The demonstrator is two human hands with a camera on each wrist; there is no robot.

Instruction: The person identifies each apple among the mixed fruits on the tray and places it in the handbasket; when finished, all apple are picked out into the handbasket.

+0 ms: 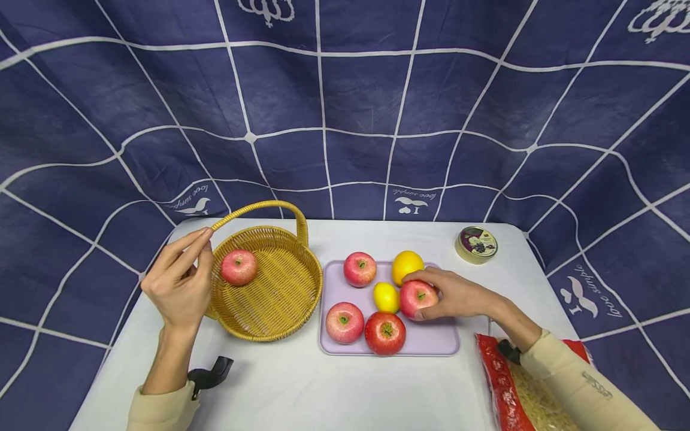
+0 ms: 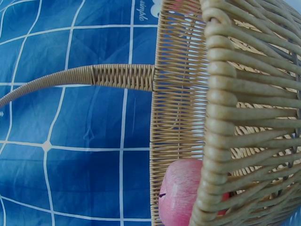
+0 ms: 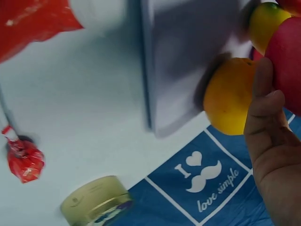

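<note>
My left hand (image 1: pixel 180 281) pinches the arched handle (image 1: pixel 259 205) of a yellow wicker basket (image 1: pixel 269 332) at the left. One pink-red apple (image 1: pixel 239 267) lies inside it, by the left wall. Over the lilac tray (image 1: pixel 336 288), my right hand (image 1: pixel 450 293) grips a pink-red apple (image 1: pixel 417 299); in the right wrist view, that apple (image 3: pixel 288 66) is partly cut off. On the tray are an orange (image 1: pixel 406 266), a lemon (image 1: pixel 386 297), a darker red fruit (image 1: pixel 385 333) resembling a pomegranate, and two more apples, one at the back (image 1: pixel 360 269) and one in front (image 1: pixel 345 322).
A round tin (image 1: pixel 477 244) stands at the table's back right. Under the right forearm lies a red plastic bag (image 1: pixel 501 383) of pale, noodle-like strips. A small red-wrapped piece (image 3: pixel 26 160) shows in the right wrist view. Blue checked cloth (image 1: pixel 356 108) hangs behind the white table (image 1: pixel 345 395).
</note>
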